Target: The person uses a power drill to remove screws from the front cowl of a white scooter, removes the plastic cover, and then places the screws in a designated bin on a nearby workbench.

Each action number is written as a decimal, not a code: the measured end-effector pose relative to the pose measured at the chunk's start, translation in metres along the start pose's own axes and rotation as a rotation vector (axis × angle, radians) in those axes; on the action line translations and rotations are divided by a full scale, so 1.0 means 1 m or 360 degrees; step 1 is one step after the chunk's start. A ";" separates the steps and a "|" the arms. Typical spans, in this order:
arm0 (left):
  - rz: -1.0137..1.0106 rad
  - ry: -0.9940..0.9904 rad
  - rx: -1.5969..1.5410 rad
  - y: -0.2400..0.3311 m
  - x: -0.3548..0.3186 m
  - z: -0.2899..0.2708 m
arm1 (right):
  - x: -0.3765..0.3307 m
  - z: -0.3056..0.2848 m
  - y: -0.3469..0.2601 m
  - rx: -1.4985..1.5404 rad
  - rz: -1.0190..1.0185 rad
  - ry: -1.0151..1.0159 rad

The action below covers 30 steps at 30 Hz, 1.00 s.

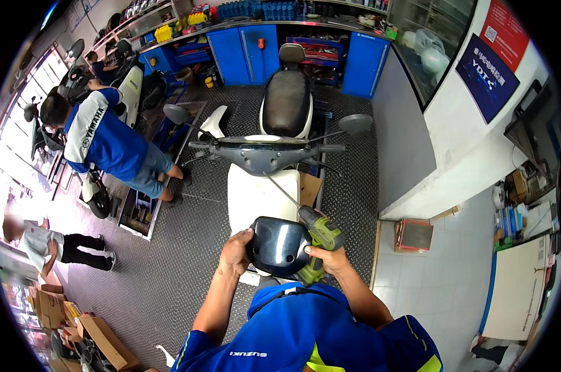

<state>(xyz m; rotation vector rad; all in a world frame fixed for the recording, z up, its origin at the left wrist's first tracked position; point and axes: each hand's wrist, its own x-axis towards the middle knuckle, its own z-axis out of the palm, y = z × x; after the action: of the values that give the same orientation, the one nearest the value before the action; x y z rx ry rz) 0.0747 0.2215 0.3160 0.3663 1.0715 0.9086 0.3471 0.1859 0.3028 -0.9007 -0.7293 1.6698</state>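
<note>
My left hand point(235, 252) grips the left edge of a glossy black plastic scooter panel point(279, 245), which has small round holes in its lower part. In my right hand point(327, 258) is a green cordless drill point(323, 233), its long thin bit pointing up and left toward the handlebar. The right thumb also presses on the panel's right edge. Just beyond stands a white scooter with a dark grey handlebar cover point(255, 158), a white front body point(249, 197) and a black seat point(285, 102). The panel and my hands hide the scooter's lowest front part.
To the left, a person in a blue and white shirt point(116, 142) bends over another scooter; a second person point(41, 245) stands nearer. Mirrors point(356, 123) stick out on both sides. Blue cabinets point(243, 54) line the back. Cardboard boxes point(106, 341) lie lower left; a stack point(413, 236) sits right.
</note>
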 end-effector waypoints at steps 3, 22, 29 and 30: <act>0.0061 0.0155 0.0301 0.001 0.012 -0.017 | 0.010 0.006 0.016 -0.0283 -0.0383 -0.0106; 0.0220 0.0173 0.0962 0.086 0.162 0.003 | 0.018 0.053 0.045 -0.1116 -0.0748 0.0279; 0.0224 -0.0238 0.0838 0.106 0.212 0.057 | 0.037 0.064 0.030 -0.1218 -0.0866 0.0325; 0.0205 -0.0248 0.0831 0.105 0.217 0.062 | 0.038 0.065 0.027 -0.1225 -0.0852 0.0322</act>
<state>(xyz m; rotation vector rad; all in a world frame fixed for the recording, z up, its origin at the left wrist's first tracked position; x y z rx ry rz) 0.1188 0.4650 0.2850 0.9331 1.1413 0.6891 0.2722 0.2137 0.3077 -1.2345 -1.3684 0.7957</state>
